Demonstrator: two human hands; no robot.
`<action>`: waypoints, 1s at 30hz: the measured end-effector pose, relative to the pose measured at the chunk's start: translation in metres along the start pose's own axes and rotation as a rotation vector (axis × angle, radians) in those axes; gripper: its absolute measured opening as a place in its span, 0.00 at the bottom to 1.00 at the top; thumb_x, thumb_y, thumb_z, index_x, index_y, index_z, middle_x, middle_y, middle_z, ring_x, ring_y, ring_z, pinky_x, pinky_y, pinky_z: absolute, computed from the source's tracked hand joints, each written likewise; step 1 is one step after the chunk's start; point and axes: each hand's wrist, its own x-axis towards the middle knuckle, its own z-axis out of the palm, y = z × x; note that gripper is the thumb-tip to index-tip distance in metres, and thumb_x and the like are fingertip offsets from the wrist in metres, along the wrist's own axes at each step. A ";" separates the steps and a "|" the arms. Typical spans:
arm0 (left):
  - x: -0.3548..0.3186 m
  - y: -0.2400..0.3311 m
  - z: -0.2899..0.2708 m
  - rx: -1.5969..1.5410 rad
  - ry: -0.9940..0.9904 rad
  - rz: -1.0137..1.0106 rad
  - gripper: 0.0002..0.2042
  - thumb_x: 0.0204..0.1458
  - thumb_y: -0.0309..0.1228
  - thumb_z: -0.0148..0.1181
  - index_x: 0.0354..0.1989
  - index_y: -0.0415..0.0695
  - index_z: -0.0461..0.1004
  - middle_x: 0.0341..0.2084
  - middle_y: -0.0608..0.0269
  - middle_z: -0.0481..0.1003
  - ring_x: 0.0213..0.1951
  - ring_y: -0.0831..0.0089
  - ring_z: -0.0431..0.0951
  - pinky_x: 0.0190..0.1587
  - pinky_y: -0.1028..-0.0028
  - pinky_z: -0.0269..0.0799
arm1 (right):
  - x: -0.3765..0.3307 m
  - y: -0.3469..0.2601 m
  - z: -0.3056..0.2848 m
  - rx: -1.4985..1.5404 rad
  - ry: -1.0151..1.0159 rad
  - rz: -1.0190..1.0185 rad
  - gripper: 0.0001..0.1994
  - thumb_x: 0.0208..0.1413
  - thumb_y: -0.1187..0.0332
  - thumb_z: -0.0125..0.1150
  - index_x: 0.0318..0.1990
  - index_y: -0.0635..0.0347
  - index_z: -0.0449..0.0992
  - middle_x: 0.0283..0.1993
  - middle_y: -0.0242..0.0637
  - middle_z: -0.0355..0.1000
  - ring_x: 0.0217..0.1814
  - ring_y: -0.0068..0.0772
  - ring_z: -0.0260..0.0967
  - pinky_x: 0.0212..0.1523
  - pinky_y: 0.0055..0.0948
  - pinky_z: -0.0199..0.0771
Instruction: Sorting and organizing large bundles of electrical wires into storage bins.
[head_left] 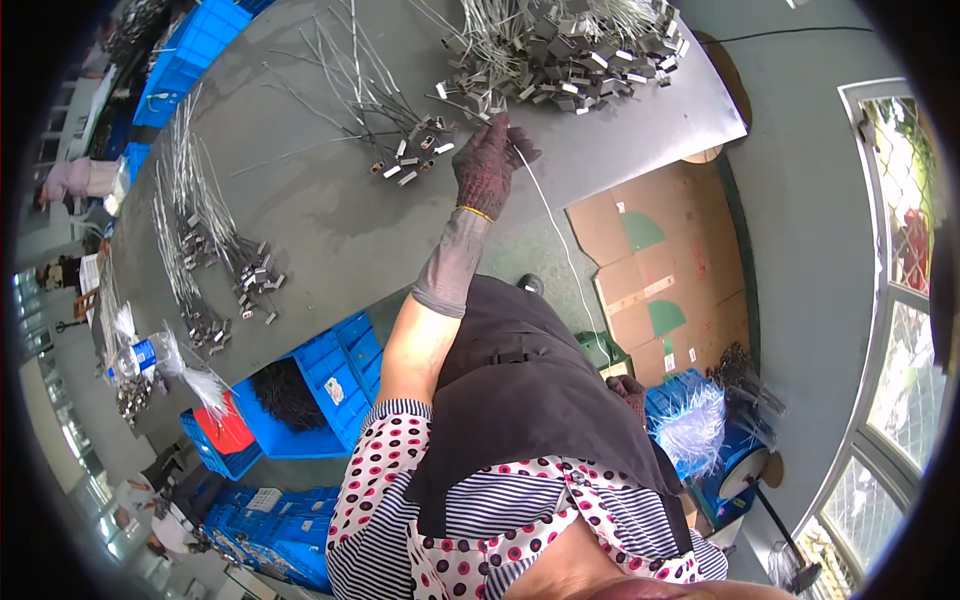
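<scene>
My left hand (486, 168), in a dark maroon knit glove, reaches over the grey table with its fingers closed. A thin white strand (556, 222) runs from its fingers past the table edge toward my right side. At the fingertips lies the near edge of a large pile of small box-shaped metal parts with wire leads (570, 60). A smaller group of the same parts (415, 150) sits just left of the hand. My right hand (628, 394), also gloved, is low beside my apron, near a bundle of clear-white strips (692, 432). Its fingers are mostly hidden.
More wired parts (215, 250) lie in rows on the table's left (330, 230). Blue crates (330, 390) stand below it, one with black strands. Flattened cardboard (665, 270) leans right, near a window (890, 380). A bottle (140, 357) stands at the far left; another person (80, 180) is beyond.
</scene>
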 end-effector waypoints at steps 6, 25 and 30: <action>-0.024 0.003 -0.019 0.184 0.026 0.018 0.13 0.58 0.35 0.61 0.41 0.36 0.76 0.27 0.59 0.77 0.28 0.67 0.79 0.34 0.62 0.83 | 0.033 -0.052 -0.001 -0.058 -0.076 -0.169 0.19 0.57 0.56 0.62 0.26 0.64 0.76 0.17 0.30 0.65 0.19 0.19 0.61 0.21 0.24 0.60; -0.084 0.059 -0.070 -0.014 -0.205 -0.036 0.15 0.61 0.32 0.55 0.53 0.37 0.71 0.33 0.54 0.79 0.30 0.59 0.82 0.26 0.65 0.80 | 0.114 -0.323 0.166 0.567 -1.053 0.327 0.24 0.62 0.44 0.52 0.40 0.60 0.72 0.15 0.18 0.50 0.13 0.13 0.46 0.16 0.17 0.48; -0.069 0.074 -0.075 0.118 0.038 0.065 0.12 0.58 0.30 0.60 0.44 0.34 0.77 0.26 0.55 0.78 0.22 0.67 0.79 0.19 0.72 0.73 | 0.106 -0.333 0.191 0.823 -1.083 0.623 0.22 0.64 0.47 0.52 0.42 0.61 0.72 0.15 0.18 0.52 0.14 0.13 0.48 0.16 0.18 0.50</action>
